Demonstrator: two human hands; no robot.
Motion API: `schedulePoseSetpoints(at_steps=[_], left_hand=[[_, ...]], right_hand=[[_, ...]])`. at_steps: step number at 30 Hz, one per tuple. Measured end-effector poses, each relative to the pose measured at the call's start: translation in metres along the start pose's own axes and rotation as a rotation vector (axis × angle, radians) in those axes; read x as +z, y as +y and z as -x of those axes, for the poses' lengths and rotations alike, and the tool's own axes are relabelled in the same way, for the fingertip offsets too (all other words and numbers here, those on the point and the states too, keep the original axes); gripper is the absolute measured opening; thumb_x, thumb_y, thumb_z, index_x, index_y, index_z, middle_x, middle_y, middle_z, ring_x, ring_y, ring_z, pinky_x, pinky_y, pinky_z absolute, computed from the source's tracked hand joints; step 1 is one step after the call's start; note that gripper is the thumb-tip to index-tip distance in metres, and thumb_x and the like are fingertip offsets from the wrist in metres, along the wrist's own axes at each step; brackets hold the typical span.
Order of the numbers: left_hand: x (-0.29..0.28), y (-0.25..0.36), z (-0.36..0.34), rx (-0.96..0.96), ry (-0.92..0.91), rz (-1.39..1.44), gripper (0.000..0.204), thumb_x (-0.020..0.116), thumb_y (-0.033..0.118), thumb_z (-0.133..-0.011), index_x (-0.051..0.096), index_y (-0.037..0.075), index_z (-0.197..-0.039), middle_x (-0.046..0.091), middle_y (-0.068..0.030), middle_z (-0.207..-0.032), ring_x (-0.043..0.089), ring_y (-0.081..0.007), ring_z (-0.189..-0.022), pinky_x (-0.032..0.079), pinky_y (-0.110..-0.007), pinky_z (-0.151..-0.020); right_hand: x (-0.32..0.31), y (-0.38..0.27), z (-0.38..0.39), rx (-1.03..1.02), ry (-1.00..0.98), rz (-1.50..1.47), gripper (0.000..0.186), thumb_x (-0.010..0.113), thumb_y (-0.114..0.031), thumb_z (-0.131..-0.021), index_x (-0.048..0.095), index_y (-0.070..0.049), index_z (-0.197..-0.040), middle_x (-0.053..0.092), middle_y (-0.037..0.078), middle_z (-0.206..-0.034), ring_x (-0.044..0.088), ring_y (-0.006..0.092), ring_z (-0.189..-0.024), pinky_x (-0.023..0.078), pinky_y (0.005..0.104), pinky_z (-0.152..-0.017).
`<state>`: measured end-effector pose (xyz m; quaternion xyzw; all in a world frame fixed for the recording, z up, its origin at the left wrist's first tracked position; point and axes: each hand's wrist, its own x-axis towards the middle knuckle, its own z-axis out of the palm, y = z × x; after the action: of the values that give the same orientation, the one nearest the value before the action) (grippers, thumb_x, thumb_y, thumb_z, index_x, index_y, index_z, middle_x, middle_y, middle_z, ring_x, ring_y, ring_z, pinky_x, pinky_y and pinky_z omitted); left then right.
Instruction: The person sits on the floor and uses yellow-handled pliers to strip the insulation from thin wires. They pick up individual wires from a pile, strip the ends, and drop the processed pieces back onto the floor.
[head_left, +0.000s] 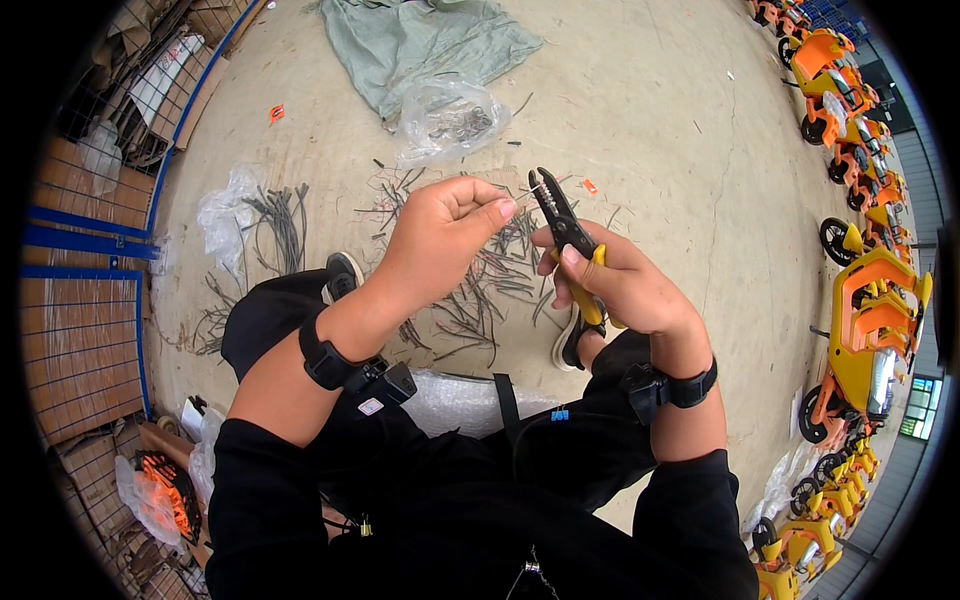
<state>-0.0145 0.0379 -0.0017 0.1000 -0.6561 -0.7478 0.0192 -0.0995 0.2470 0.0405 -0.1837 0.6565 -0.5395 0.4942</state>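
My left hand point(445, 235) is closed in a pinch on a thin wire point(527, 191), whose end reaches the jaws of a wire stripper. That wire stripper point(562, 222) has black jaws and yellow handles. My right hand point(630, 285) wraps round the handles, with the jaws pointing up and away from me. The jaws look slightly apart; whether they touch the wire is too small to tell. Below both hands, many short dark cable pieces point(470, 305) lie scattered on the floor, with thin reddish strands among them.
A bundle of dark cables point(283, 228) lies left beside a clear plastic bag point(228, 210). Farther off are another plastic bag point(450, 125) and a green sheet point(420, 50). Blue-framed mesh cages point(90, 240) stand left. Yellow and orange bikes point(868, 310) line the right. Bubble wrap point(450, 400) lies between my legs.
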Motion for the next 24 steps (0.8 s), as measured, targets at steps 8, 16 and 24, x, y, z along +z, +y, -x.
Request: schedulePoseSetpoints(at_steps=[8,16,24], left_hand=[[0.003,-0.003,0.000,0.072,0.036,0.006,0.019,0.063,0.014,-0.094,0.066,-0.004,-0.097,0.066,-0.0004,-0.082,0.051,-0.0022,-0.071,0.041,-0.020,-0.060],[-0.003,0.002,0.000,0.031,-0.001,0.007,0.015,0.061,0.009,-0.095,0.064,-0.005,-0.100,0.068,-0.0048,-0.094,0.057,-0.0051,-0.081,0.045,-0.021,-0.071],[-0.007,0.011,0.009,-0.046,0.015,0.097,0.018,0.062,0.016,-0.095,0.063,-0.002,-0.099,0.065,-0.0010,-0.084,0.035,0.0016,-0.052,0.024,-0.017,-0.044]], right_hand=[[0.001,0.004,-0.003,-0.023,0.069,0.076,0.033,0.053,-0.026,-0.101,0.057,-0.002,-0.123,0.051,-0.003,-0.075,0.046,0.0064,-0.064,0.045,0.0243,-0.060],[0.001,-0.003,-0.004,-0.002,0.173,0.030,0.031,0.055,-0.030,-0.099,0.059,-0.004,-0.117,0.046,-0.005,-0.068,0.043,0.0056,-0.059,0.039,0.0236,-0.054],[-0.056,-0.006,-0.002,-0.184,0.627,0.039,0.038,0.054,-0.027,-0.099,0.053,0.000,-0.126,0.058,0.004,-0.086,0.053,0.0116,-0.080,0.046,0.0254,-0.066]])
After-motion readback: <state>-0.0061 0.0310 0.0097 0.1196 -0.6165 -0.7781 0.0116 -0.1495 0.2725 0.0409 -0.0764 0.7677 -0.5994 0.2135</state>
